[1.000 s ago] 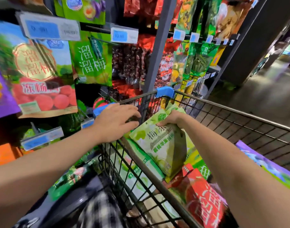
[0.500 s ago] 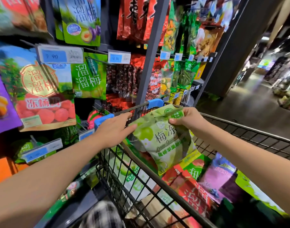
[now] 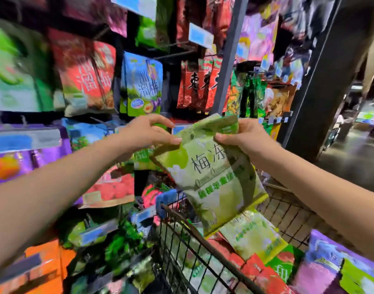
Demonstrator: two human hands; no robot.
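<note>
Head cam: green bag [image 3: 213,179] in pinch of L hand [image 3: 143,132], R hand [image 3: 245,139]; above cart [image 3: 175,247].

green pouch [image 3: 213,177]: glossy, creased plastic film | cart [image 3: 194,247]: dark metal wire | price tags [image 3: 201,36]: smooth plastic | floor [image 3: 355,164]: smooth, faintly shiny

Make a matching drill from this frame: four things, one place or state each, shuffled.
Things
1. wire cart
2. blue pouch
3. light green pouch
4. purple pouch

Place or state
A. pinched at its top edge by the left hand and the right hand
B. hangs on the display rack, upper centre
C. lies in the cart, lower right of the view
D. stands directly below the held pouch

Pairs: 1-D, 2-B, 3-A, 4-C
</note>
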